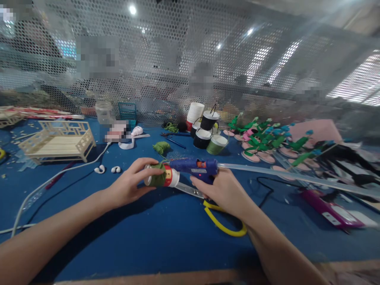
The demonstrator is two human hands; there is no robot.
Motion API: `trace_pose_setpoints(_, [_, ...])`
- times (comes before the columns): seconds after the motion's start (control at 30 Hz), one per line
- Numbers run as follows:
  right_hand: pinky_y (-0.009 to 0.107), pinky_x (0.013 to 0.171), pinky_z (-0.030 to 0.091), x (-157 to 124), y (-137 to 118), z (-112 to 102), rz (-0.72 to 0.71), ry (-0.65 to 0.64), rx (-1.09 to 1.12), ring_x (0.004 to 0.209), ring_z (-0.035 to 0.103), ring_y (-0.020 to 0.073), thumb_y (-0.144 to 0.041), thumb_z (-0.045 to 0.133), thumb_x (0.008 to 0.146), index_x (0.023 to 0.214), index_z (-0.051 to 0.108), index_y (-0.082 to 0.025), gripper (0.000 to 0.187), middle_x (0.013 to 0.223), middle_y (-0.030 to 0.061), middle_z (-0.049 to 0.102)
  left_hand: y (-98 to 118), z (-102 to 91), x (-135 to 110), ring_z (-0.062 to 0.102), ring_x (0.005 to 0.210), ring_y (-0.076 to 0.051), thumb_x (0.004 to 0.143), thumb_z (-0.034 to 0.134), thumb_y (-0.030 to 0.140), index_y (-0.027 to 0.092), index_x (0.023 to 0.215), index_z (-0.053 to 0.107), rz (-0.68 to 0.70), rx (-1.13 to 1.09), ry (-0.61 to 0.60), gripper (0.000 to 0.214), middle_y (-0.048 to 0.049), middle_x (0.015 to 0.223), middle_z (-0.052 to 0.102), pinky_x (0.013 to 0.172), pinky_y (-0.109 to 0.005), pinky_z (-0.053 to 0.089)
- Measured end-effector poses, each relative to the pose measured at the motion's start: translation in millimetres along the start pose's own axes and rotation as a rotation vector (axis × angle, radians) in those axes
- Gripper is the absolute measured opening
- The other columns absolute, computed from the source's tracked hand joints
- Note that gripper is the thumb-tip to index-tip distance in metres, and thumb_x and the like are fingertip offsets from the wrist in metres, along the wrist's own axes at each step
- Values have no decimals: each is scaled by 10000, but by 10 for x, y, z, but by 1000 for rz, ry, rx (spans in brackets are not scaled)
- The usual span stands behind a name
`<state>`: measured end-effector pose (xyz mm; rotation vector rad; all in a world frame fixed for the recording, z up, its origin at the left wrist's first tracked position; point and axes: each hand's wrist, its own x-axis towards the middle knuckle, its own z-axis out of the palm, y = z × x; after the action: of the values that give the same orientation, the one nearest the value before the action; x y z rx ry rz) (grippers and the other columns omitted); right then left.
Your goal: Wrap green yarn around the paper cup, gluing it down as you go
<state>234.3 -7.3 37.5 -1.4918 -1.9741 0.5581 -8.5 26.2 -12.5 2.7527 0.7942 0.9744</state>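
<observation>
My left hand grips a small paper cup lying on its side, part of it wrapped in green yarn. The cup's bare end shows red and white. In my right hand is a blue hot glue gun, its nozzle at the cup's wrapped side; I cannot tell whether it touches. A long clear glue stick runs out of its back to the right. Below the gun lie scissors with yellow handles, partly hidden by my right hand. A ball of green yarn sits just behind the cup.
Wrapped cups and a white cup stack stand at the back. Green-leaved craft flowers crowd the right, near a purple power strip. A small wooden bed frame, white cable and earbuds lie left. A perforated metal screen closes the back.
</observation>
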Motion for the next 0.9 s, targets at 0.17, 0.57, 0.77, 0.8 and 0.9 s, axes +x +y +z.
trace_pose_setpoints(0.17, [235,407,409,-5,11,-1,27,-13,8,360,513,132,-312,524,734,534,437,-205,243,398,-25,511,-12,-4,3,454,1096,-235,823,531,134,232,1148,452,-14,-3,11,348,-101,1168,435,898,-421,459])
trace_pose_setpoints(0.57, [235,409,409,-25,-32,-15,38,-14,14,358,505,130,-303,532,731,561,458,-201,211,396,-25,517,-14,-18,11,462,1106,-227,822,548,180,215,1160,451,-69,-100,68,354,-103,1169,447,924,-411,443])
trace_pose_setpoints(0.77, [254,435,422,-43,-2,-10,-18,-12,-38,380,510,141,-311,527,743,560,466,-203,221,401,-26,505,8,-53,32,461,1098,-231,808,578,207,209,1152,465,-130,-109,50,362,-97,1143,455,932,-417,434])
trace_pose_setpoints(0.8, [254,436,422,-45,2,-11,-26,-8,-39,387,512,142,-308,527,743,561,469,-203,218,403,-26,507,13,-57,35,462,1095,-231,808,578,212,209,1148,468,-137,-117,52,357,-96,1140,455,932,-417,433])
trace_pose_setpoints(0.9, [249,431,412,-47,-2,-11,-64,2,-42,401,510,142,-289,524,739,553,469,-206,211,395,-29,494,16,-56,39,460,1093,-231,808,579,226,212,1142,474,-151,-147,62,350,-92,1133,457,934,-419,429])
